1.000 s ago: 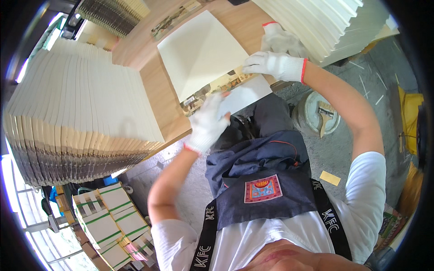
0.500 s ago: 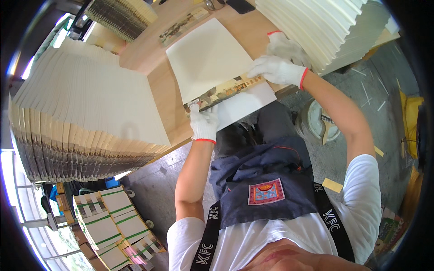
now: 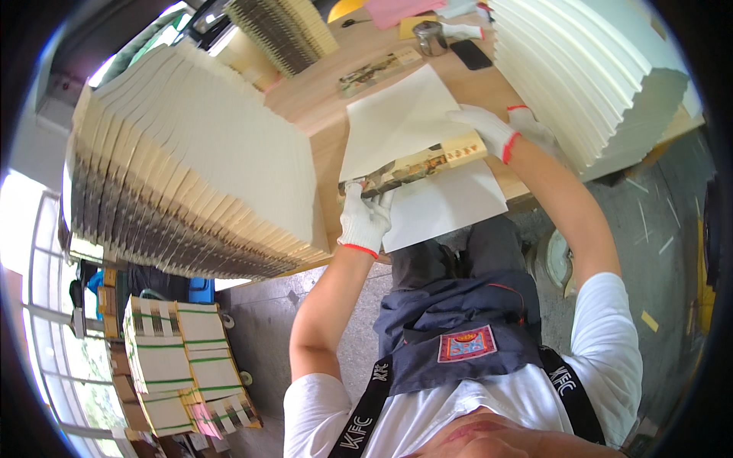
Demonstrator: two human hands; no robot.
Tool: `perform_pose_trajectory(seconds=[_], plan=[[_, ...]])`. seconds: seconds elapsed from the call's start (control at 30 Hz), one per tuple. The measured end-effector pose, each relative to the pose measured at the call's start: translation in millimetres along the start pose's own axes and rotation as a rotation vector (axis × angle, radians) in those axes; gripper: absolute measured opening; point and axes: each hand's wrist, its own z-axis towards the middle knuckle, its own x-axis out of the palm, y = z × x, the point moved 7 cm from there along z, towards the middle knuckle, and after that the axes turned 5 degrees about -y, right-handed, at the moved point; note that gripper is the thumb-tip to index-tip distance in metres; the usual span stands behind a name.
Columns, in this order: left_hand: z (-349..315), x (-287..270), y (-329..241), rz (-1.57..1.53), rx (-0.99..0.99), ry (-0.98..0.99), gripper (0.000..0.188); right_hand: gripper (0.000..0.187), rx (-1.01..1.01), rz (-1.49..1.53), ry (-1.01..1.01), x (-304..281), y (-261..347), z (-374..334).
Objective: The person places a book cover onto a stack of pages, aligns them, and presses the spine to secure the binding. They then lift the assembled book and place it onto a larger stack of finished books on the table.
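Note:
A large white sheet lies on the wooden table in front of me, with a printed picture strip in beige and brown along its near edge. At the strip's left end my left hand, in a white knitted glove with a red cuff, pinches the edge, thumb on top. My right hand, gloved likewise, lies with fingers stretched out over the sheet near the strip's right end. Under the strip, another white sheet reaches out toward my lap.
Tall stacks of sheets stand left and right. A loose glove lies by the right stack. Farther back are a phone, a metal cup and a printed strip. Strapped bundles stand lower left.
My right hand has slid from the strip's right end onto the white sheet, fingers now flat. My left hand still holds the strip's left end. The whole view has shifted.

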Motion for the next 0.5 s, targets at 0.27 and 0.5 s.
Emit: perform_pose_trajectory(seconds=[0.27,0.5], plan=[[-127,39,-109,0.525,0.673,0.337,0.020,0.046,-0.505,0.029,-0.117,96,105,-124],[-254,101,-327,0.429,1.028,0.728,0.026,0.046,-0.667,0.183,0.659,217,248,-60]])
